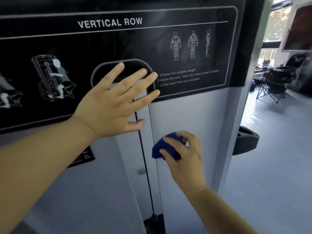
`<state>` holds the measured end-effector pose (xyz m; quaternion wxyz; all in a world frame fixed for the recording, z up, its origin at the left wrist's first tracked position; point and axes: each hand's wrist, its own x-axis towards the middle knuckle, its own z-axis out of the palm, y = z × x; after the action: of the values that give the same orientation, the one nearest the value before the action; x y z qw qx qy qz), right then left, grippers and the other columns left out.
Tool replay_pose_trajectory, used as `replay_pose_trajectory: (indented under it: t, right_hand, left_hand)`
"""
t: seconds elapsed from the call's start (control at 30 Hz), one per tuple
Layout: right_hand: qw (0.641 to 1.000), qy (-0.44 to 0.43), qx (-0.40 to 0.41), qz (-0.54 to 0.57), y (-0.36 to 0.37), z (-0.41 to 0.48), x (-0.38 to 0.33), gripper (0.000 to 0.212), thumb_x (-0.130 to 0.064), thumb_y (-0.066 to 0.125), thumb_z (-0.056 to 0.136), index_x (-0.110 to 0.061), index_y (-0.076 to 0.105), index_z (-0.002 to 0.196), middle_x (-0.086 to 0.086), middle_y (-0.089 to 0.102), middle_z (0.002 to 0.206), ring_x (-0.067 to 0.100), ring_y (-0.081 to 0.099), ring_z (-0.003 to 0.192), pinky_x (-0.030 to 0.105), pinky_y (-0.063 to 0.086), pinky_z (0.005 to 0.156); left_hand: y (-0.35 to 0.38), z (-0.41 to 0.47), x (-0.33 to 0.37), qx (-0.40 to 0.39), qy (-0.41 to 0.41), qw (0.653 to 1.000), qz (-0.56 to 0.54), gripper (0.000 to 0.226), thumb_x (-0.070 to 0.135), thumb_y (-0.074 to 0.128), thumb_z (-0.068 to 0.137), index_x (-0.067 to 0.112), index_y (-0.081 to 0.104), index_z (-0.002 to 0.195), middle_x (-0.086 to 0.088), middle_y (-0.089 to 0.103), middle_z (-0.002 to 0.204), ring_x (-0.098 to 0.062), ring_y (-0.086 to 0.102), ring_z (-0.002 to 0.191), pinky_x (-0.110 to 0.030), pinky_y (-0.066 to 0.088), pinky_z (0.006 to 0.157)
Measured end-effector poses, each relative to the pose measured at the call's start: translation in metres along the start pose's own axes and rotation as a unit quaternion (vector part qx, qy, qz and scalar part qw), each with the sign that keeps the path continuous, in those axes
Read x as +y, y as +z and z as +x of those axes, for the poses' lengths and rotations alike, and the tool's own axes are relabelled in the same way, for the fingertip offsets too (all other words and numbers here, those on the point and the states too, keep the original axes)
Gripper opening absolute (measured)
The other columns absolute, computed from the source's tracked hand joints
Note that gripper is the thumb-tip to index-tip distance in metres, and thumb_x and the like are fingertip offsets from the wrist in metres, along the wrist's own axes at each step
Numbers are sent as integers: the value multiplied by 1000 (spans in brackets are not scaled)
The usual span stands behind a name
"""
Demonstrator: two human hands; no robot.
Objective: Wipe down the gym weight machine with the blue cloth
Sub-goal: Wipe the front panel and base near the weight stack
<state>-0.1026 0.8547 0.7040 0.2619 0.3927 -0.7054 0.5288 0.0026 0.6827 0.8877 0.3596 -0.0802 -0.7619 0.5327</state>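
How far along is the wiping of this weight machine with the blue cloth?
Done: no surface shows plainly as wiped; it cannot be judged. In hand: the right hand holds the bunched blue cloth against the pale panel, right of the cable, while the open left hand is spread over the black instruction label. Left: probably the label and lower panel.
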Motion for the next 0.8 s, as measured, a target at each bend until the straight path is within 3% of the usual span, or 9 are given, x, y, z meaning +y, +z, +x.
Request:
replay_pose_trajectory:
  t: [0.17,0.27,0.43,0.53,0.63,0.7,0.8]
  right_hand:
    - [998,-30,56,21,-11,40,-22,36,-19,79,82,-23,69,117,-6,42,131,18,42,119,20,40,96]
    - [998,-55,22,-23,-1,14,0,33,-17,80,81,-23,72,113,-4,45,131,19,41,119,15,35,97]
    - [999,14,-39,-24,5,-38,35,31,-15,82,78,-25,75,107,-17,40,125,10,41,115,34,52,89]
    - [999,40,20,26,-8,-8,14,32,-15,80,80,-24,73,110,-28,34,118,11,44,116,28,44,95]
    - [994,49,64,71,-26,37,-6,35,-19,79,82,-30,69,113,-30,35,118,11,45,120,30,47,96]
    - [997,17,59,45,-30,44,-3,35,-20,80,81,-26,70,114,-23,38,123,11,43,120,25,46,96]
    - [1000,-8,-17,-1,-24,4,35,30,-17,78,82,-24,73,111,-20,40,129,9,39,119,19,38,95]
  left_hand:
    - [0,-1,0,10,-5,1000,-2,70,58,37,97,16,34,152,-13,26,160,-30,23,146,-54,17,118]
    - [1,-1,2,13,-13,1000,0,69,57,37,97,17,34,152,-13,26,160,-30,24,146,-53,17,119]
    - [1,-1,5,12,-26,1000,-11,67,55,36,97,18,34,152,-11,26,160,-30,27,146,-53,20,118]
    - [0,-1,6,13,-30,999,-19,67,55,37,97,18,33,153,-11,26,161,-29,27,146,-53,21,118]
    - [-2,-1,10,15,-53,998,-37,65,53,42,96,19,36,151,-11,26,161,-29,24,147,-53,18,119]
    - [-3,0,18,19,-78,995,-58,64,52,45,94,19,40,149,-12,27,160,-29,24,146,-54,16,119]
    - [1,1,38,12,-80,993,-89,65,50,49,93,17,43,148,-13,27,159,-30,25,146,-56,15,119]
